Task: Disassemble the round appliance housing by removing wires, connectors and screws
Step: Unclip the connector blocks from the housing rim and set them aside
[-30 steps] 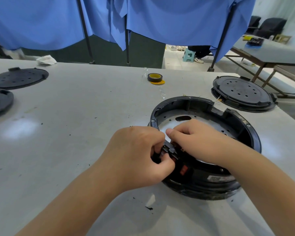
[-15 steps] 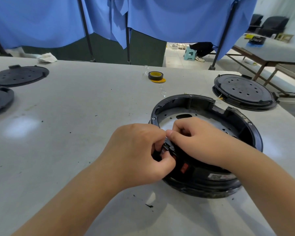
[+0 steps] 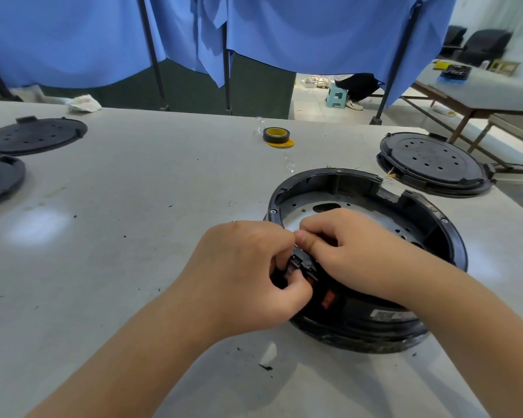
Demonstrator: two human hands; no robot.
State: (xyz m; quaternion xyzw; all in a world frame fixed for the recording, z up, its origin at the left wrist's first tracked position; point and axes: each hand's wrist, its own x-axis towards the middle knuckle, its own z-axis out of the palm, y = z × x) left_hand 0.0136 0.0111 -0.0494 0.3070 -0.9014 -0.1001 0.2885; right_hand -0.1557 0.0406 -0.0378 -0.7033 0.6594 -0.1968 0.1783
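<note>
A round black appliance housing (image 3: 338,179) lies on the grey table, open side up, with a perforated metal plate (image 3: 302,211) inside. At its near-left rim sits a small black connector block (image 3: 302,263), with a red switch (image 3: 327,298) just below on the outer wall. My left hand (image 3: 245,276) pinches the connector block from the left between thumb and fingers. My right hand (image 3: 351,248) reaches over the rim, its curled fingers gripping the same block from the right. Both hands hide most of the block.
A stack of round black lids (image 3: 432,162) sits at the right rear. Two more black lids (image 3: 34,135) lie at the far left. A roll of dark tape on a yellow disc (image 3: 276,135) lies mid-table. Black crumbs (image 3: 264,367) dot the near table.
Both hands stay on the connector block at the housing's near-left rim, with only small finger shifts. The housing has not visibly moved on the table.
</note>
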